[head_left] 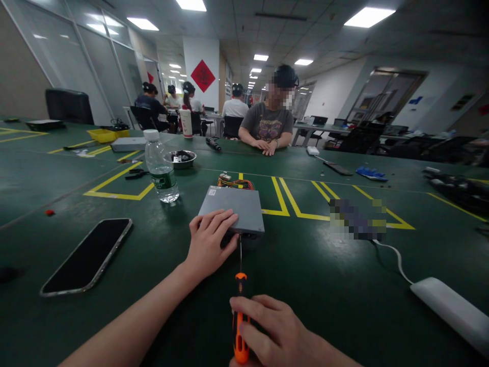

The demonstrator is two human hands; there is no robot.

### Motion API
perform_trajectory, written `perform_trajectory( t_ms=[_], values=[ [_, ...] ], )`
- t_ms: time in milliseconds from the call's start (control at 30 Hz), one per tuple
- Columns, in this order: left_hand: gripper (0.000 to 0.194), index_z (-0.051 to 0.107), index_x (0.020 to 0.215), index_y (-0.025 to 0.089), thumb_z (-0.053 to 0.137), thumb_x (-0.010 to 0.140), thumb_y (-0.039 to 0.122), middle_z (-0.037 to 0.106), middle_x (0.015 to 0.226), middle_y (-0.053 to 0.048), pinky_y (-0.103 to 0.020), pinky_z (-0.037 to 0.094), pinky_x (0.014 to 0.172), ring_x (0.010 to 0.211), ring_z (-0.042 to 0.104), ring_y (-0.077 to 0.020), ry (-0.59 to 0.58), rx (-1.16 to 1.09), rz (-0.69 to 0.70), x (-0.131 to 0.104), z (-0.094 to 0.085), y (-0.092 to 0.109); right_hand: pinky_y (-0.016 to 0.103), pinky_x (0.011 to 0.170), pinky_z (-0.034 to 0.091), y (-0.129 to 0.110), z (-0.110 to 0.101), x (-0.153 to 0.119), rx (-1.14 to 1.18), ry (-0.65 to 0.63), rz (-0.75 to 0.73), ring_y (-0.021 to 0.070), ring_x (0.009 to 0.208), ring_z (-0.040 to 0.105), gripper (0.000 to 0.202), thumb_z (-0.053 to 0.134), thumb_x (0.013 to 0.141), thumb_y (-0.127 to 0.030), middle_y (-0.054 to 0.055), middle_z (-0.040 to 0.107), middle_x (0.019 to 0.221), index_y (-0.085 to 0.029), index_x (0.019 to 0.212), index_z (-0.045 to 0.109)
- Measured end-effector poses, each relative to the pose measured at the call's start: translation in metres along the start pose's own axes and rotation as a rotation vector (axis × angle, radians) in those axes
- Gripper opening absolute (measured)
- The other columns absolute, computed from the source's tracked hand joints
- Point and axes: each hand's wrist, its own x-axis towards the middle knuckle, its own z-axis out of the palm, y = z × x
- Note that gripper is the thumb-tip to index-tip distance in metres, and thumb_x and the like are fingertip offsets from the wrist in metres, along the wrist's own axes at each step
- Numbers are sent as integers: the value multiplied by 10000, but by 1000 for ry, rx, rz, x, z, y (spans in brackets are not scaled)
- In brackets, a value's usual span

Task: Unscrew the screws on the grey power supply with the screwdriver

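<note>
A flat grey metal box point(239, 204) lies on the green table, with coloured wires point(237, 182) coming out at its far side. My left hand point(210, 239) rests on the box's near left part, fingers on its top and thumb at its near side, gripping it. My right hand point(271, 326) is closed round the handle of an orange and black screwdriver point(240, 326). The screwdriver's shaft points forward, and its tip meets the near side of the box; the exact contact point is too small to tell.
A water bottle point(160, 173) and a metal bowl point(182, 159) stand behind and left of the box. A phone point(87, 257) lies at left. On the right are a white power bank point(451, 316) and cable. A person point(267, 122) sits opposite.
</note>
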Motion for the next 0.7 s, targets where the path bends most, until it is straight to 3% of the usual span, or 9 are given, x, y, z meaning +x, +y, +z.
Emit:
perform_trajectory(
  t_ms=[133,300,500,700],
  values=[
    [341,529,1169,270,523,832,319,582,1233,-26,-425,259,894,1130,492,-239,4,-3,-2,0,0,0,236,697,524,-1,0,1,-10,-37,-9,136,808,643,276,344,972,-310,113,656,951,-151,1023,564],
    [345,531,1171,277,531,829,317,583,1232,-29,-425,257,900,1134,490,-239,11,-7,-7,0,1,1,223,732,517,1,6,-5,16,56,-14,110,721,652,225,446,944,-312,111,671,919,-132,867,557],
    [337,530,1167,271,526,834,321,591,1220,-19,-412,263,902,1124,496,-224,8,-9,-7,1,-1,1,228,649,534,2,5,-1,15,5,-14,127,764,659,282,277,989,-234,115,682,917,-148,983,545],
    [324,536,1157,262,524,837,315,596,1212,-26,-410,266,903,1121,498,-222,16,-16,-9,1,-1,2,210,678,523,3,6,-2,29,49,-28,97,651,644,212,354,938,-98,108,685,916,-139,922,561]
  ],
)
